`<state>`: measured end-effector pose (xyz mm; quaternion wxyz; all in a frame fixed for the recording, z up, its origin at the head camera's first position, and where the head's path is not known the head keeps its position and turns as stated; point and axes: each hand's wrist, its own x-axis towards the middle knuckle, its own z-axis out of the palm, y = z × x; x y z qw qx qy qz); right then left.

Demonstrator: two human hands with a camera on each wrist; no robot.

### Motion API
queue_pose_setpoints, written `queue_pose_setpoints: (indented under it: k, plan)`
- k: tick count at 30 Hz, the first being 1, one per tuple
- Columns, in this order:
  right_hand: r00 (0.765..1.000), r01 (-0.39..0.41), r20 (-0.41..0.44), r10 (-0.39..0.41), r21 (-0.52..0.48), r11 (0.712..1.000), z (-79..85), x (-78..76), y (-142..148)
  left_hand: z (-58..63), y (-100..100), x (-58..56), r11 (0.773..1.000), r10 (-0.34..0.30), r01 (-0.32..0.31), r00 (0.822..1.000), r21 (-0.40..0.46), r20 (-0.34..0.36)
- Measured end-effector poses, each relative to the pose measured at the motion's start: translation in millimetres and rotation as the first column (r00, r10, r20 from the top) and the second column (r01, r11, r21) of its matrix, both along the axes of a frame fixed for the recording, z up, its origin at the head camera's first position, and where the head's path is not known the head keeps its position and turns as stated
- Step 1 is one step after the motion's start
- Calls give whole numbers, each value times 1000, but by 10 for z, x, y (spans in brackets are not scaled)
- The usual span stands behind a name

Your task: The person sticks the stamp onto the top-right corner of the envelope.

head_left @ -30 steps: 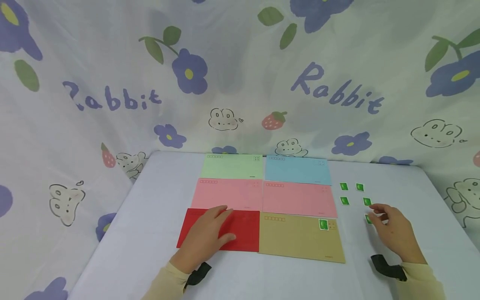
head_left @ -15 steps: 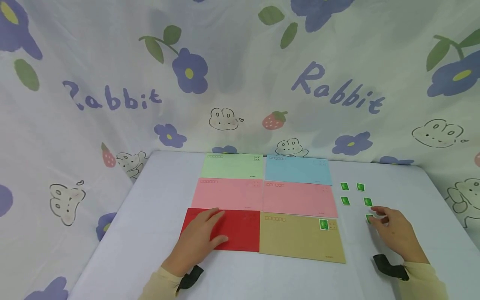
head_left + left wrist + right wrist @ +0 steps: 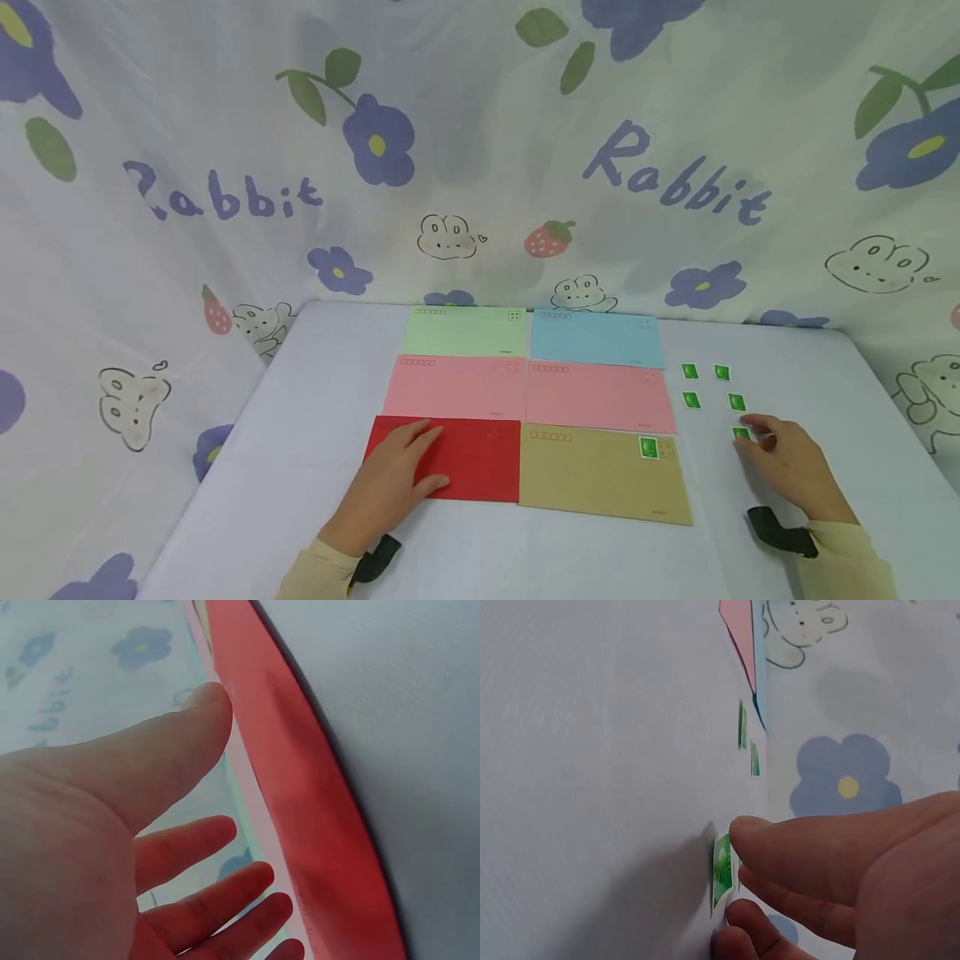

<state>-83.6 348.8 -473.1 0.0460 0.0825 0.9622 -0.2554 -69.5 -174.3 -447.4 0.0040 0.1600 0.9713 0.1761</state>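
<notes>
My left hand (image 3: 390, 479) lies over the left part of a red envelope (image 3: 480, 462), fingers spread and relaxed. In the left wrist view the thumb and fingers (image 3: 225, 900) are apart, holding nothing; whether they touch the paper I cannot tell. My right hand (image 3: 798, 462) is at the nearest of several green stamps, with thumb and forefinger parted. Its thumb tip borders that stamp (image 3: 722, 866) in the right wrist view. The stamp seems to lie flat on the cloth, not pinched. A brown envelope (image 3: 592, 492) bears another green stamp (image 3: 648, 448) at its upper right.
Behind are two pink envelopes (image 3: 453, 387), a pale green envelope (image 3: 461, 333) and a blue envelope (image 3: 592, 337), edge to edge. More green stamps (image 3: 691, 400) lie right of them. The white tabletop (image 3: 285, 450) meets a printed curtain (image 3: 480, 150) at its back edge.
My left hand has drifted left and slightly towards me over the red envelope. The right hand has barely moved beside the nearest stamp. Envelopes and stamps stay in place.
</notes>
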Motion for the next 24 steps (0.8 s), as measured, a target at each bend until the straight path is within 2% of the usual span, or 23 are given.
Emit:
queue_pose_setpoints:
  k: [11, 24]
  plan:
    - [999, 27, 22, -27, 11, 1000, 22, 5, -5, -91, -6, -9, 999, 0, 0, 1000, -37, 10]
    - [1000, 18, -12, -18, 23, 1000, 8, 5, -6, -80, -5, -1, 998, -13, 12, 1000, -54, -19]
